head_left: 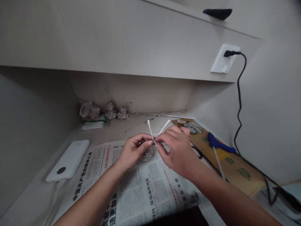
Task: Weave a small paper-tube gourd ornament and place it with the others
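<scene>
Over the newspaper (138,191), a small round coil woven from thin paper strips (147,155) sits beneath the fingers of my left hand (134,151). That hand is closed on the coil, thumb and fingers pinching its upper edge. My right hand (178,151) is also closed, its thumb and index finger pinching a paper strip right beside the left thumb. Two white strip ends, one upright (150,128) and one slanting right (165,125), stick up between the hands in a V. My fingers hide part of the coil and where the strips cross.
At the back stand two woven gourd shapes (110,111), a plastic bag (89,110) and rolled paper sticks (162,113). A white power bank (70,160) lies left. On cardboard (244,171) at right rests a blue glue gun (219,143); a black cable (240,106) hangs behind it.
</scene>
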`<state>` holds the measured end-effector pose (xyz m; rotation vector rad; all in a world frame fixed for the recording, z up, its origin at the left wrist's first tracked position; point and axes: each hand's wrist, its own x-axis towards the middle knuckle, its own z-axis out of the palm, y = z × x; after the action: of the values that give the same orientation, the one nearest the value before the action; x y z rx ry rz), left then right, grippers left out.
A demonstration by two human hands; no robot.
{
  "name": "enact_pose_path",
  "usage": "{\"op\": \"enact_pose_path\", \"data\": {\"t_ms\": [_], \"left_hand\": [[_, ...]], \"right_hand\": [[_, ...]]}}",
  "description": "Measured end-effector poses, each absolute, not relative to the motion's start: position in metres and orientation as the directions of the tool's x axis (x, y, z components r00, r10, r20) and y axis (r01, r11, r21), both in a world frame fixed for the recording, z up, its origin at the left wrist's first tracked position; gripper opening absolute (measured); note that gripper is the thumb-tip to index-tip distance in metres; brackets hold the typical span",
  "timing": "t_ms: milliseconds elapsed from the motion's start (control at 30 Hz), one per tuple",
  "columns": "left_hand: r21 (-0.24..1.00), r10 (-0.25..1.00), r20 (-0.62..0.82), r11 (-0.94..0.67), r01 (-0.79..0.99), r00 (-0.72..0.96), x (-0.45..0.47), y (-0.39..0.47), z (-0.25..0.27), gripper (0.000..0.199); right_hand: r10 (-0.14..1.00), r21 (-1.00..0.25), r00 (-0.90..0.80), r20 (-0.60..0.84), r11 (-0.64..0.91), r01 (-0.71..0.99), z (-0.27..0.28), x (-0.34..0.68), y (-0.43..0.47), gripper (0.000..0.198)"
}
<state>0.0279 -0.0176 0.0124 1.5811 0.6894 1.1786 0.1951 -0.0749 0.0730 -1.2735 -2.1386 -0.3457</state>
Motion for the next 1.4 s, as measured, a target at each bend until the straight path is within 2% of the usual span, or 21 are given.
{"op": "enact_pose_path", "data": {"t_ms": [167,300,500,667,833,1000,1233,1400], "left_hand": [[0.971,0.840,0.237,-0.184,-0.153,0.488,0.025,-0.015,0.014,0.018],[0.970,0.849,0.239,-0.185,-0.158,0.472,0.025,-0.015,0.014,0.014],[0.968,0.842,0.250,-0.200,-0.154,0.478,0.027,-0.016,0.013,0.014],[0.965,0.872,0.260,-0.216,-0.150,0.414,0.028,-0.015,0.012,0.013],[0.967,0.917,0.220,-0.162,-0.195,0.331,0.029,-0.013,0.010,0.018],[0.970,0.919,0.181,-0.107,-0.220,0.352,0.030,-0.012,0.007,0.019],[0.970,0.896,0.194,-0.115,-0.214,0.398,0.028,-0.013,0.009,0.013],[0.970,0.884,0.212,-0.139,-0.199,0.417,0.028,-0.016,0.014,0.010]], "right_hand": [[0.662,0.027,-0.481,0.575,0.572,0.820,0.076,0.199,-0.075,0.012],[0.656,0.020,-0.543,0.525,0.628,0.778,0.080,0.202,-0.077,0.012],[0.681,-0.004,-0.547,0.488,0.628,0.779,0.080,0.203,-0.079,0.013],[0.677,0.004,-0.531,0.510,0.615,0.788,0.077,0.202,-0.076,0.010],[0.686,-0.012,-0.476,0.550,0.577,0.817,0.073,0.202,-0.072,0.011],[0.685,-0.002,-0.474,0.554,0.571,0.821,0.069,0.202,-0.072,0.014],[0.658,0.106,-0.557,0.507,0.594,0.798,0.075,0.201,-0.072,0.014],[0.598,0.242,-0.666,0.447,0.636,0.733,0.078,0.198,-0.073,0.011]]}}
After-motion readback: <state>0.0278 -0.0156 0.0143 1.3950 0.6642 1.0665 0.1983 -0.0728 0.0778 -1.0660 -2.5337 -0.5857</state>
